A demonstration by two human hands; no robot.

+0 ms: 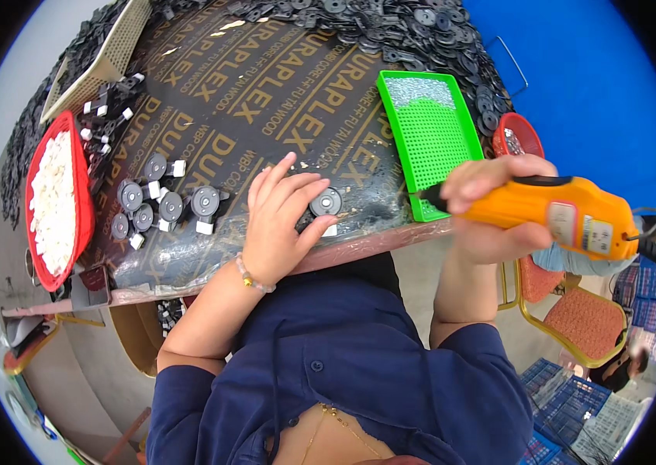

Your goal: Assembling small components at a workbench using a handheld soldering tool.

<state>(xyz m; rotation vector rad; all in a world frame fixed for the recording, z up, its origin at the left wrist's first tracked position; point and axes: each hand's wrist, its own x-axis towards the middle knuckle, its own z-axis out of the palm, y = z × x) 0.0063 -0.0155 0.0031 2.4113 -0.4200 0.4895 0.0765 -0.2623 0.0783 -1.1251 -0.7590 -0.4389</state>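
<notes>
My left hand (281, 221) rests at the table's front edge, its thumb and index finger around a small black part with a round disc (326, 201) and a white end piece. Its other fingers are stretched out, and the palm hides some of the part. To the right, my right hand (491, 205) is wrapped round an orange electric screwdriver (576, 217), held sideways with its dark tip pointing left over the near end of a green tray (398, 128). Small silvery screws (419, 91) lie at the tray's far end.
Several similar black disc parts (171, 206) with white ends lie left of my left hand. Farther left stands a red basket (80, 194) of white pieces, with a cream basket (99, 70) behind. Black parts (398, 27) pile up at the back. A red bowl (526, 128) stands beside the tray.
</notes>
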